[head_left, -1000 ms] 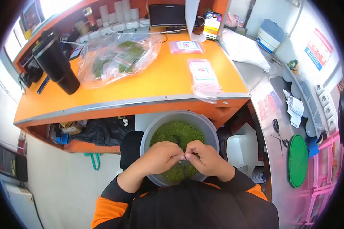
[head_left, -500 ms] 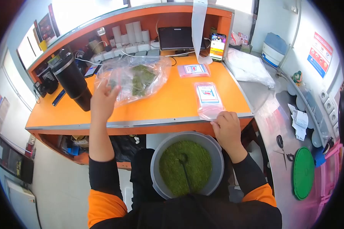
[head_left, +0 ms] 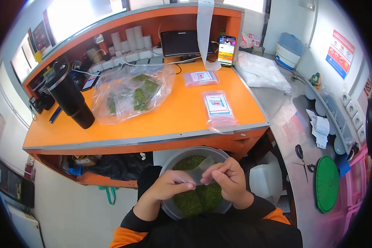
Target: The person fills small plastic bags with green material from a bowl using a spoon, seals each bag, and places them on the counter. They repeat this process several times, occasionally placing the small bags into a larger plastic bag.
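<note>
Between my left hand (head_left: 169, 187) and my right hand (head_left: 230, 181) is a small clear plastic bag (head_left: 197, 171), its edges pinched by the fingers of both. They hold it over a grey tub (head_left: 172, 157) that sits at my lap. Finely chopped green herb (head_left: 184, 203) fills the tub's visible inside, and a dark spoon (head_left: 201, 197) lies in it, partly hidden behind my hands. On the orange desk, a pile of printed zip bags (head_left: 218, 108) lies near the front edge. A large clear bag (head_left: 124, 93) on the left contains several packets of green herb (head_left: 140, 99).
A black tumbler (head_left: 70, 97) stands at the desk's left. A second pile of printed bags (head_left: 200, 77) and a propped phone (head_left: 226, 50) are farther back. On the right counter are scissors (head_left: 301, 153), a green lid (head_left: 326, 184) and white plastic bags (head_left: 260, 72).
My left hand came from the large bag, and my right hand from the pile of printed bags. Both are now together over the tub with a small clear bag.
</note>
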Available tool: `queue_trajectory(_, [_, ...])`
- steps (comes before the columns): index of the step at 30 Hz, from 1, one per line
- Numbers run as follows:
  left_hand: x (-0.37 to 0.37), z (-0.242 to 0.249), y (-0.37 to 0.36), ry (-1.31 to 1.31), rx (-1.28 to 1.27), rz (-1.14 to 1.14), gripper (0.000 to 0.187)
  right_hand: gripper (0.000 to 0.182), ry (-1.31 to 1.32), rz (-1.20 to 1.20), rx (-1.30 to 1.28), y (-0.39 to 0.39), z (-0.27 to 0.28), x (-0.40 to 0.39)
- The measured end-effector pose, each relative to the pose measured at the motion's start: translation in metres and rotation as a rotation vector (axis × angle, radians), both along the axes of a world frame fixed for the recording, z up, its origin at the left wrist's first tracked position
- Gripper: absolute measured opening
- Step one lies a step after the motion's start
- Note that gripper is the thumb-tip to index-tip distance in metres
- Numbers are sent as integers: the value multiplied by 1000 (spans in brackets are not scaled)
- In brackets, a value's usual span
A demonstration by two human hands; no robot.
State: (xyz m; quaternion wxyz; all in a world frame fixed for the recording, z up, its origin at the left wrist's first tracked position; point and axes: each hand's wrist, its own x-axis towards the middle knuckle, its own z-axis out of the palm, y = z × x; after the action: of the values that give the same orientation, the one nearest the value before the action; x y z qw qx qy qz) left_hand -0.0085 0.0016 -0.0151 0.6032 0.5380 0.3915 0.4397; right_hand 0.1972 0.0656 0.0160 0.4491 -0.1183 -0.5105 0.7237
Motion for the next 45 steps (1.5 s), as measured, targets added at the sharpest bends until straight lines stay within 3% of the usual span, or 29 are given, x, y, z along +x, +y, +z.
queue_trajectory(3, [1, -7, -10, -60, 34, 116, 12, 14, -34, -6, -15, 10, -23, -1])
queue_trajectory(6, [2, 2, -14, 62, 115, 222, 17, 15, -155, 83, -109, 19, -30, 7])
queue_trajectory(9, [-6, 8, -14, 514, 123, 230, 18, 14, -140, -207, 23, 17, -35, -5])
queue_trajectory(12, [4, 7, -11, 669, 209, 191, 19, 15, -529, -619, 930, 13, -13, 1])
queue_trajectory(13, [8, 6, -10, 734, 283, 160, 20, 15, -566, -428, 990, 11, -15, 1])
queue_trajectory(16, [24, 3, -9, 864, 424, 49, 24, 18, -766, 214, 610, 3, -26, -1])
queue_trajectory(19, [33, 5, -10, 796, 417, -44, 26, 22, -799, 354, 507, 6, -29, 3])
queue_trajectory(22, [35, 0, -11, 681, 462, 8, 23, 22, -732, 248, 510, 5, -37, 4])
queue_trajectory(25, [26, -10, -9, 847, 553, 294, 20, 23, -948, -35, 803, 8, -34, 7])
queue_trajectory(28, [31, 0, -10, 945, 465, 349, 17, 18, -1014, -118, 880, 5, -32, 7])
queue_trajectory(31, [27, -5, -7, 851, 526, 346, 16, 11, -676, -153, 1006, -5, -15, 4])
queue_trajectory(34, [24, -7, -6, 673, 599, 198, 16, 10, -771, -59, 1313, -8, -26, 6])
queue_trajectory(37, [24, -13, -5, 830, 575, 223, 14, 11, -992, 11, 1384, -3, -34, 7])
queue_trajectory(40, [25, -15, -3, 364, 202, 277, 23, 12, -1016, 200, 1268, -6, -22, 12])
queue_trajectory(43, [25, -4, -6, 312, 320, 28, 37, 13, -825, 266, 1142, -7, -19, 12])
queue_trajectory(45, [19, -3, -3, 473, 258, -107, 47, 12, -814, 270, 1111, -10, -15, 12])
